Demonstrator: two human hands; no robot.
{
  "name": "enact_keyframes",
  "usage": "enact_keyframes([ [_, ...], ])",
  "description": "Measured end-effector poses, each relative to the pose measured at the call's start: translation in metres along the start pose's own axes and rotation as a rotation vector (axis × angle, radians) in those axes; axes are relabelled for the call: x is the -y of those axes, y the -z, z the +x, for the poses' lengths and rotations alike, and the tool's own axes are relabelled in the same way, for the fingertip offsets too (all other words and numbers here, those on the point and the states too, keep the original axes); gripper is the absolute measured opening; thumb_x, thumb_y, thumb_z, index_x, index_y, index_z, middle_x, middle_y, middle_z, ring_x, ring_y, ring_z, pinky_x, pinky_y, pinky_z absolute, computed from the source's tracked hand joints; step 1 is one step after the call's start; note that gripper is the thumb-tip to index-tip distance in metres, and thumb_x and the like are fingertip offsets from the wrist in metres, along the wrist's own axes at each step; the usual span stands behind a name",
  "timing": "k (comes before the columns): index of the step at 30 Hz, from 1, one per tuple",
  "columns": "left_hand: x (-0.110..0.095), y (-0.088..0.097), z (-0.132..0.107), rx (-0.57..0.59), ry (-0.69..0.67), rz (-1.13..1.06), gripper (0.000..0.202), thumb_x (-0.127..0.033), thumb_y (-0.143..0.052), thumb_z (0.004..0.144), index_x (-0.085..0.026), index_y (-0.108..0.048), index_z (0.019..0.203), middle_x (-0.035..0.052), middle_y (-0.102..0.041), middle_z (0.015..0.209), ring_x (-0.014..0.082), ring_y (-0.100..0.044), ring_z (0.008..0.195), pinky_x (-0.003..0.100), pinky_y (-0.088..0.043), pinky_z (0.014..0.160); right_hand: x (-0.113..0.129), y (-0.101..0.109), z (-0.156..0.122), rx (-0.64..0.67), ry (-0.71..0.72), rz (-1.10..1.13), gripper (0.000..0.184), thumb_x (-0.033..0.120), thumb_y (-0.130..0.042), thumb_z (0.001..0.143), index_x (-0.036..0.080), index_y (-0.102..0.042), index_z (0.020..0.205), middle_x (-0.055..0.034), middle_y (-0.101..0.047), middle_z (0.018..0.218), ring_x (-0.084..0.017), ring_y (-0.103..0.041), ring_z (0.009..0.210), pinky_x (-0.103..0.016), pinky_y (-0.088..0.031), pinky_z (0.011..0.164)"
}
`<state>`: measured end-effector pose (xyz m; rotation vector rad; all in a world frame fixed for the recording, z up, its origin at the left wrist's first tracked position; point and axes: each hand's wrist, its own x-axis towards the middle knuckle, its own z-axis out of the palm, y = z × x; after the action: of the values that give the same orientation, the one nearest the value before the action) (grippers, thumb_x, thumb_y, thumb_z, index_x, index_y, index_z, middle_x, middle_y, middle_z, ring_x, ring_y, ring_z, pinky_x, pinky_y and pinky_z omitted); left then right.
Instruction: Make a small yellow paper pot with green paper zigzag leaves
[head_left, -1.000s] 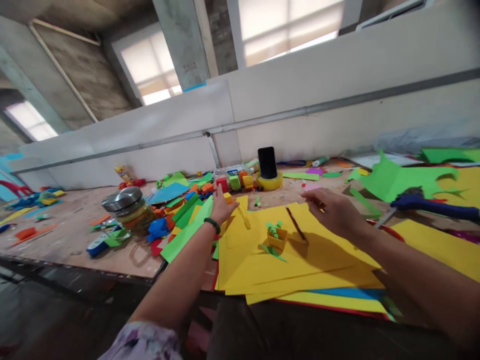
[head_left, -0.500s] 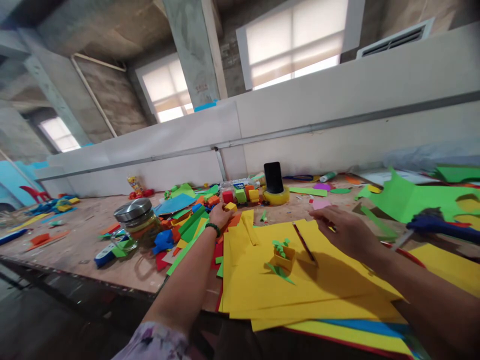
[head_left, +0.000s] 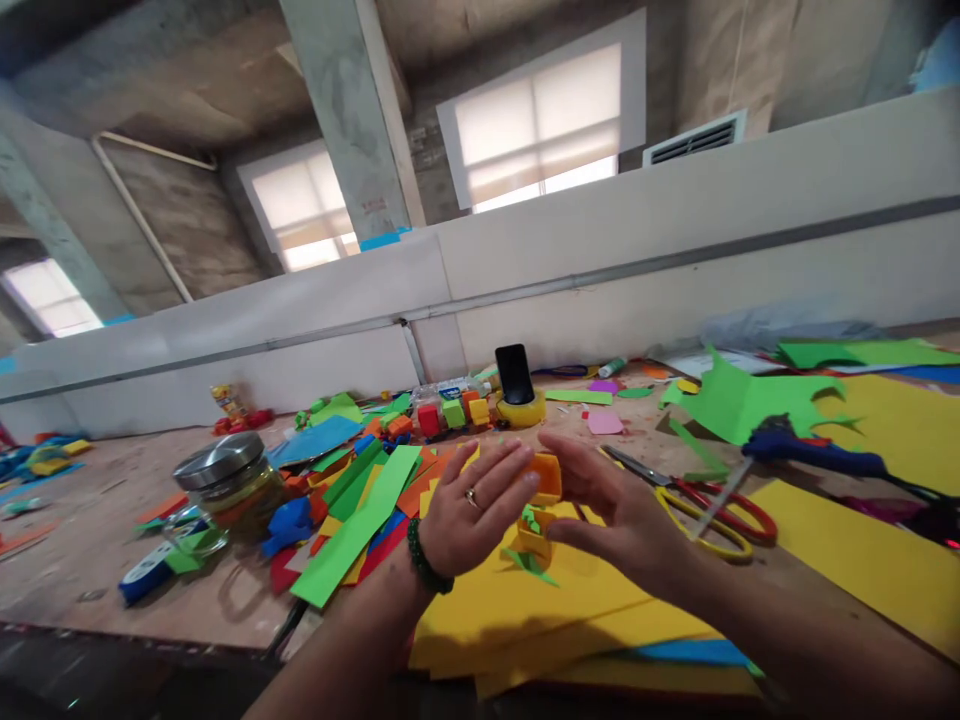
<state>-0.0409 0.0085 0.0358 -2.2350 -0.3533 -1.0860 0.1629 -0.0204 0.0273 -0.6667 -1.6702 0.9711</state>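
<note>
A small yellow paper box (head_left: 547, 478), its hollow side facing me, is between the fingertips of both hands. My left hand (head_left: 480, 515) keeps its fingers straight and together along the box's left side; its thumb is hidden. My right hand (head_left: 626, 515) curves round the box's right side, with its thumb lower and apart. Just below stands another small yellow paper box (head_left: 534, 543) with green paper leaves (head_left: 531, 518) inside. A green paper strip (head_left: 541, 572) lies against its base, on stacked yellow sheets (head_left: 480, 620).
Scissors (head_left: 720, 510) with red and yellow handles and a blue-handled tool (head_left: 817, 450) lie right. Left are green strips (head_left: 360, 530), a lidded glass jar (head_left: 232, 490) and a blue-white object (head_left: 161, 560). Behind stand coloured cubes (head_left: 454, 412) and a phone (head_left: 514, 373).
My left hand has come from beside the coloured cubes to the middle, bringing the small yellow box. My right hand has moved left to meet it. The view has turned right.
</note>
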Motion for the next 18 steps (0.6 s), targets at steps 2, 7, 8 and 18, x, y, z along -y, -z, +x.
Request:
enact_keyframes([
  [2, -0.007, -0.002, 0.001, 0.008, -0.003, -0.006, 0.043, -0.01, -0.05, 0.086, -0.024, -0.046, 0.127, 0.0092, -0.059, 0.13, 0.0198, -0.045, 0.131, 0.043, -0.026, 0.113, -0.002, 0.001, -0.003, -0.019, 0.044, -0.033, 0.054, 0.034, -0.072, 0.076, 0.028, -0.051, 0.125, -0.0074, -0.064, 0.12, -0.024, -0.066, 0.103, -0.038, -0.058, 0.086],
  [7, 0.001, 0.0, -0.008, 0.113, 0.484, -0.206, 0.09, -0.031, -0.067, 0.078, -0.023, -0.012, 0.149, 0.0176, -0.033, 0.149, 0.0301, -0.031, 0.138, 0.051, -0.027, 0.111, -0.011, 0.018, -0.004, -0.11, 0.294, -0.529, 0.047, 0.026, -0.067, 0.079, 0.03, -0.052, 0.123, -0.006, -0.066, 0.115, -0.024, -0.066, 0.102, -0.041, -0.056, 0.091],
  [8, 0.005, 0.0, -0.013, 0.219, 0.572, -0.302, 0.099, -0.039, -0.072, 0.072, -0.023, -0.013, 0.15, 0.0185, -0.032, 0.149, 0.0327, -0.031, 0.138, 0.051, -0.031, 0.109, -0.014, 0.023, -0.004, -0.11, 0.337, -0.624, 0.046, 0.025, -0.066, 0.08, 0.029, -0.051, 0.123, -0.0063, -0.066, 0.115, -0.024, -0.065, 0.104, -0.042, -0.054, 0.093],
  [18, 0.014, -0.035, -0.048, 0.864, 0.802, -0.761, 0.103, -0.048, -0.083, 0.052, -0.017, -0.041, 0.14, 0.0178, -0.059, 0.122, 0.0316, -0.057, 0.108, 0.048, -0.043, 0.095, -0.043, 0.056, 0.016, -0.185, 0.359, -0.738, 0.049, 0.024, -0.063, 0.081, 0.021, -0.047, 0.128, -0.0116, -0.062, 0.118, -0.023, -0.065, 0.099, -0.04, -0.056, 0.086],
])
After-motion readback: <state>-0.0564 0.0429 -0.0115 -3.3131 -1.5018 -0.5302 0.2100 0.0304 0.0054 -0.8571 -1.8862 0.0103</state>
